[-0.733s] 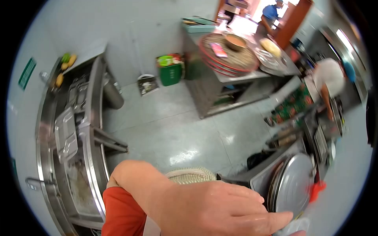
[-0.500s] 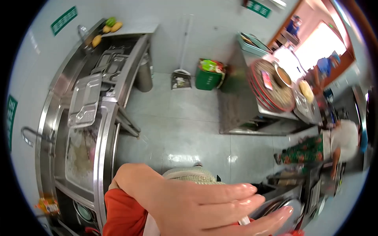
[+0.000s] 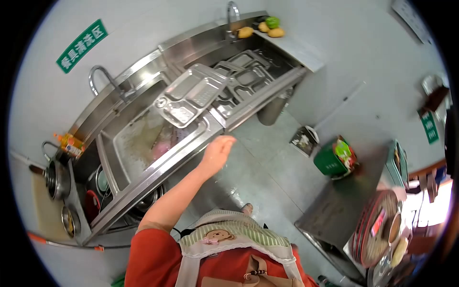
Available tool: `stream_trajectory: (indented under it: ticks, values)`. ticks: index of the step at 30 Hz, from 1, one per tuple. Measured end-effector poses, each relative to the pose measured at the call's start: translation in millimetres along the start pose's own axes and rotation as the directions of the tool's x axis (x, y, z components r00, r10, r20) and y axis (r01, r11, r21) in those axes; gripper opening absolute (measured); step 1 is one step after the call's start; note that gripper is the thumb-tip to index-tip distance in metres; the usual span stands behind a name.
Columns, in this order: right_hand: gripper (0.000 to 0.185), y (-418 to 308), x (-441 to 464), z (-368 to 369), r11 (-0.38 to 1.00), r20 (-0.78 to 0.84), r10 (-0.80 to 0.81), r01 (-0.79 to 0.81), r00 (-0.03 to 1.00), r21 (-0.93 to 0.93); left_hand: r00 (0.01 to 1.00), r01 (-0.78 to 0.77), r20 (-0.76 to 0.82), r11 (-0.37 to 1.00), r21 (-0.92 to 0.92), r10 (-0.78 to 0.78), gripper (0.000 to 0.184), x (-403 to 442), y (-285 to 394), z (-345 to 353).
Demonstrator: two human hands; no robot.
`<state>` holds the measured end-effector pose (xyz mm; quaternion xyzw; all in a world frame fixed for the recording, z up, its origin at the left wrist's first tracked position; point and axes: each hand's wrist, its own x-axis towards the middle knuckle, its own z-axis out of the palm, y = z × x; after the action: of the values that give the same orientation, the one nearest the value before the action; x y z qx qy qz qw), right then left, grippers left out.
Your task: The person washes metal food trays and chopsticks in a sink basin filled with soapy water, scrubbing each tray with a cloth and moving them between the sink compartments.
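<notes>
Head view: The right hand is out of view. The left hand shows its back; its palm is hidden. Its fingers appear partly bent and close together; whether they pinch anything cannot be told. A pink item in the cloudy water is indistinct. The lower trays are partly covered.

Compared with the earlier frame, the view has turned toward the sink, and the left hand, previously extended across the bottom centre, is now near the front rim. Rim contact cannot be determined.

The uppermost metal tray lies tilted across the basin divider, beyond the fingertips and apart from them.
</notes>
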<state>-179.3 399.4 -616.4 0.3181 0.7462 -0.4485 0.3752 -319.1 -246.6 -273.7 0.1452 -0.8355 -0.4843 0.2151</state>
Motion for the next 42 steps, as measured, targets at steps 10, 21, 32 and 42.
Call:
stream_trajectory:
  ticks: [10, 21, 32, 42]
  values:
    - [0.019, -451, -47, 183, 0.63, 0.174, -0.746, 0.766, 0.643, -0.129, 0.74, 0.53, -0.388, 0.831, -0.168, -0.55, 0.072, 27, -170, -103]
    - [0.018, -572, -166, 395, 0.492, 0.598, -0.66, 0.863, 0.455, -0.115, 0.66, 0.568, -0.198, 0.654, -0.5, -0.725, 0.038, 107, -230, -151]
    - [0.013, -660, -150, 441, 0.467, 0.597, -0.704, 0.884, 0.384, -0.019, 0.663, 0.426, -0.19, 0.574, -0.699, -0.724, 0.035, 124, -245, -136]
    - [0.016, -715, -163, 497, 0.412, 0.757, -0.597, 0.911, 0.264, 0.008, 0.331, 0.355, -0.496, 0.593, -0.723, -0.803, 0.018, 74, -210, -227]
